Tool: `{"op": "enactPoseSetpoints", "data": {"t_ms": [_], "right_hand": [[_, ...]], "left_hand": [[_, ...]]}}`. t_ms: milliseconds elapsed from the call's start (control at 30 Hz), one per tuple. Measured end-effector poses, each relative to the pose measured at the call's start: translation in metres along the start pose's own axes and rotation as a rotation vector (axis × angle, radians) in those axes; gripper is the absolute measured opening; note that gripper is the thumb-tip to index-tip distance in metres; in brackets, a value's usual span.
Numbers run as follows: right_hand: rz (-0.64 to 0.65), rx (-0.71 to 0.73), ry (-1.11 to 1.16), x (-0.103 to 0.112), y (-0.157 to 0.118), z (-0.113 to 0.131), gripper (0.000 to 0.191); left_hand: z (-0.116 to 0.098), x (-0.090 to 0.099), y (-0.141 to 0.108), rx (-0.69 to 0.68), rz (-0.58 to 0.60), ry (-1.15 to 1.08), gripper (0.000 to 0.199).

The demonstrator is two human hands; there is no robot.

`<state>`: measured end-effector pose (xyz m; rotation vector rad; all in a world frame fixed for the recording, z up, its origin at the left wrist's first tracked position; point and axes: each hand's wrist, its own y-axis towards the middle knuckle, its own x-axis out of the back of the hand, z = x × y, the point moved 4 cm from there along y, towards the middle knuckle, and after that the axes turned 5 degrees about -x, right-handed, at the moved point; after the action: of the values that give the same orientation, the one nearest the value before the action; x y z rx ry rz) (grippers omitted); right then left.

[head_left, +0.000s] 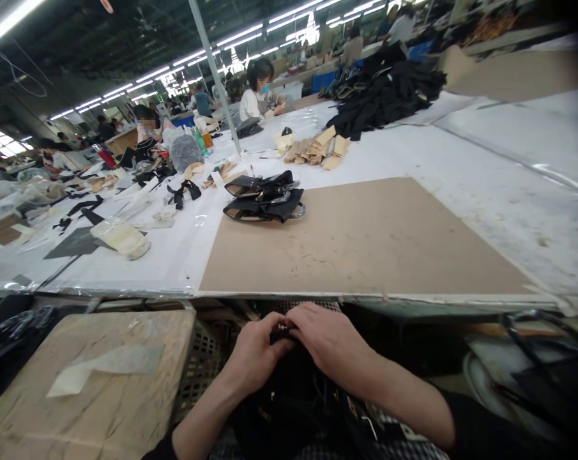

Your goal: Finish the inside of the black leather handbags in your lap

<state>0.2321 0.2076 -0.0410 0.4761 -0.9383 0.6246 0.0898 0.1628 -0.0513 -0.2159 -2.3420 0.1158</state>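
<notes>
In my lap lies a soft black piece that looks like a bag (289, 402), with small metal bits showing on it. My left hand (251, 352) pinches its upper edge between thumb and fingers. Right beside it, my right hand (324, 335) bends over the same edge, fingers closed and touching those of the left. The fingertips of the right hand are partly hidden. Beyond the hands, on the table, a small stack of black bags (264, 198) with clear plastic about them rests on the brown board (365, 243).
The white-covered table (168, 275) has its front edge just beyond my hands. At left stands a box top (126, 409) bearing a pale strip (109, 367). A glue-smeared container (121, 237), tan pieces (317, 150) and a black heap (389, 89) lie farther off. Several people work beyond.
</notes>
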Motion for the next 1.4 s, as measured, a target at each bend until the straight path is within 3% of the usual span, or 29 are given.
{"op": "enactPoseSetpoints", "data": {"t_ms": [100, 200, 300, 400, 533, 600, 733, 800, 967, 1100, 1200, 1300, 1400], "right_hand": [[-0.167, 0.015, -0.064, 0.014, -0.028, 0.016, 0.034], [-0.125, -0.014, 0.077, 0.008, -0.048, 0.027, 0.055], [-0.079, -0.136, 0.144, 0.002, -0.051, 0.023, 0.032], [-0.087, -0.169, 0.202, 0.013, -0.048, 0.008, 0.01], [0.082, -0.109, 0.528, 0.037, -0.06, -0.016, 0.014], [0.176, -0.183, 0.742, 0.045, -0.073, -0.029, 0.016], [0.229, -0.312, 1.001, 0.043, -0.093, -0.055, 0.043], [0.255, -0.318, 0.991, 0.035, -0.092, -0.067, 0.046], [0.172, -0.272, 0.906, 0.027, -0.068, -0.091, 0.035], [0.157, -0.174, 0.883, 0.031, -0.055, -0.092, 0.029], [0.181, -0.294, 0.945, 0.023, -0.053, -0.093, 0.036], [0.19, -0.434, 1.005, 0.015, -0.052, -0.096, 0.047], [0.174, -0.463, 1.014, 0.014, -0.051, -0.098, 0.05]], "left_hand": [[0.004, 0.0, -0.001, 0.033, 0.008, 0.069, 0.015], [0.004, -0.003, 0.004, 0.091, 0.034, 0.164, 0.015], [0.001, -0.009, 0.012, 0.101, 0.028, 0.249, 0.022], [-0.005, -0.008, 0.014, 0.07, 0.052, 0.252, 0.021], [-0.015, 0.022, 0.005, 0.025, 0.157, 0.217, 0.015], [-0.015, 0.043, -0.001, 0.041, 0.238, 0.189, 0.009], [-0.004, 0.068, -0.006, 0.133, 0.373, 0.127, 0.002], [0.0, 0.066, -0.003, 0.12, 0.371, 0.106, 0.009], [0.002, 0.045, 0.011, -0.044, 0.388, -0.151, 0.056], [0.006, 0.039, 0.023, 0.012, 0.471, -0.272, 0.046], [0.005, 0.038, 0.033, 0.022, 0.484, -0.343, 0.041], [0.001, 0.036, 0.046, -0.073, 0.419, -0.259, 0.033], [-0.002, 0.032, 0.057, -0.152, 0.386, -0.149, 0.032]]}}
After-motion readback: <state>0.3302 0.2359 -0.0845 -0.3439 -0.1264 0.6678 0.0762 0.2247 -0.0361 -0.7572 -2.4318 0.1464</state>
